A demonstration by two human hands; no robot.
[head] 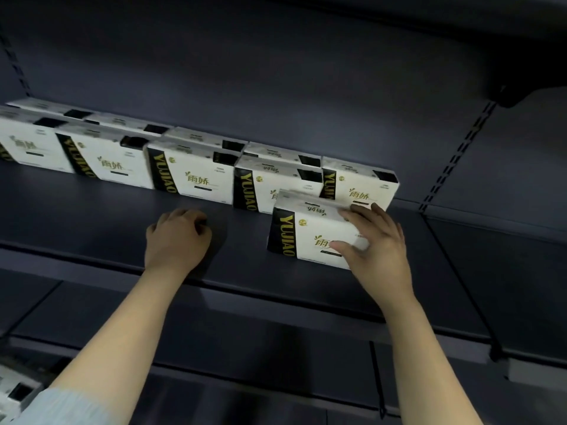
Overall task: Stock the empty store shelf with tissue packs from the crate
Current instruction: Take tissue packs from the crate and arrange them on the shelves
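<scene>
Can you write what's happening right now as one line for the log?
right hand: grips front tissue pack | left hand: curled, empty, on shelf | back rows: standing

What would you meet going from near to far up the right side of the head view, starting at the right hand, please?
Right hand → tissue pack it grips → rightmost pack of the standing row → back panel of the shelf.

The shelf (101,216) looks like painted metal, dark blue-grey, smooth and matt. The tissue packs (190,176) are wrapped in thin plastic film, white with black bands, a little glossy. The sleeve (61,406) at the lower left is light ribbed cloth.
</scene>
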